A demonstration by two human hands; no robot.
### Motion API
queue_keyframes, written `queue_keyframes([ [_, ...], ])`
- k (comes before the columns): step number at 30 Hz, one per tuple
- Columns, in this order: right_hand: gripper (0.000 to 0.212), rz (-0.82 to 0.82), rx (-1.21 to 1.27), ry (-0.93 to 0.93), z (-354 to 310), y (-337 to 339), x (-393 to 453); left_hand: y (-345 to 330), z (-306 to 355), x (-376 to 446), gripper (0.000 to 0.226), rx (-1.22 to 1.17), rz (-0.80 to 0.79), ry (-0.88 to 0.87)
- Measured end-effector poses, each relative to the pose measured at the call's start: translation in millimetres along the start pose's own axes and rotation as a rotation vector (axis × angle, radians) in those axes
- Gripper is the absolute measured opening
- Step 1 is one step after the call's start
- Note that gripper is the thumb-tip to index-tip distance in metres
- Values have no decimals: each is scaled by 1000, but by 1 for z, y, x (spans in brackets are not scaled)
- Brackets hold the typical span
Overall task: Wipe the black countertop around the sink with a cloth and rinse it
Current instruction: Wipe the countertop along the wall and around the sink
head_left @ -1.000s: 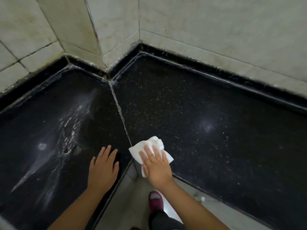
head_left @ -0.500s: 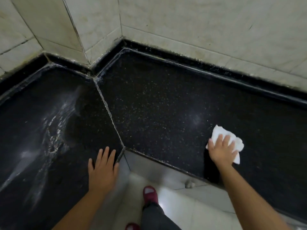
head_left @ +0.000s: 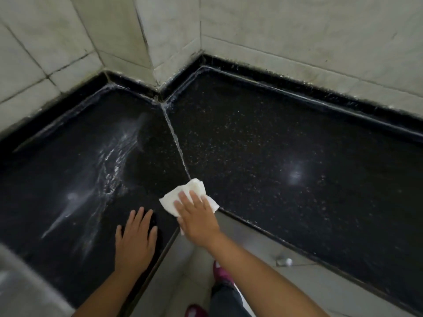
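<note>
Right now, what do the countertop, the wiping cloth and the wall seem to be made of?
Countertop: looks like polished black granite, going by pale speckles and glossy light reflections. Cloth: thin white crumpled material, paper towel or fabric, unclear. Wall: pale veined tiles with grout lines, probably marble or ceramic.

- We read no text, labels, brands, numbers or signs anywhere in the head view.
- We check the black countertop, cloth and wall tiles: all unmarked.
</note>
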State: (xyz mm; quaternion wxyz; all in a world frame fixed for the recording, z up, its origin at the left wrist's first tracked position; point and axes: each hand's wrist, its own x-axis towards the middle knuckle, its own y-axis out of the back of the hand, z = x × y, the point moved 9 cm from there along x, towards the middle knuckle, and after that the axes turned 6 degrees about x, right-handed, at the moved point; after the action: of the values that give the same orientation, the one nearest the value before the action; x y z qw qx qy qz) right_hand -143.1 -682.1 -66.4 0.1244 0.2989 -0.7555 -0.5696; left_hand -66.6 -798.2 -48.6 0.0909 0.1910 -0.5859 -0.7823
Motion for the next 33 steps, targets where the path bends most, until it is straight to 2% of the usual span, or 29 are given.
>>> queue_keyframes([
  [5,34,49,146,39,-1,-11,-13,15,-77,-41,47,-23,51,189],
  [6,45,32,173,51,-2,-13,-13,16,-91,-53,47,-27,59,233],
  [7,66,-35,200,67,-8,-15,-12,16,-105,-63,47,-24,66,274],
  [8,86,-14,207,118,-19,-9,-11,14,-116,-74,47,-20,64,314],
  [9,99,-26,222,190,-33,-11,-9,14,-124,-85,46,-30,63,353],
  [10,103,-90,255,263,-54,-13,-10,15,-127,-93,45,-43,74,371],
  [13,80,-177,104,521,-126,-25,-19,10,-136,-109,52,-59,12,402],
  [15,62,-283,-47,573,-155,-51,-26,10,-141,-114,55,-21,-4,434],
  [18,45,-290,-129,605,-162,-68,-27,11,-148,-117,78,-130,40,524],
  [21,47,-297,-179,592,-146,-67,-3,14,-150,-108,78,-126,89,564],
  [24,66,-297,-263,489,-138,-48,53,20,-147,-91,75,-143,141,579],
  [26,61,-270,-254,489,-139,-37,89,15,-146,-84,70,-149,116,606],
  [29,50,-384,-219,354,-141,-38,138,23,-143,-80,65,-120,164,614],
  [31,50,-342,-200,311,-154,-36,159,25,-145,-80,54,-80,137,646],
  [33,51,-306,-192,346,-170,-41,163,18,-151,-80,50,-83,48,692],
])
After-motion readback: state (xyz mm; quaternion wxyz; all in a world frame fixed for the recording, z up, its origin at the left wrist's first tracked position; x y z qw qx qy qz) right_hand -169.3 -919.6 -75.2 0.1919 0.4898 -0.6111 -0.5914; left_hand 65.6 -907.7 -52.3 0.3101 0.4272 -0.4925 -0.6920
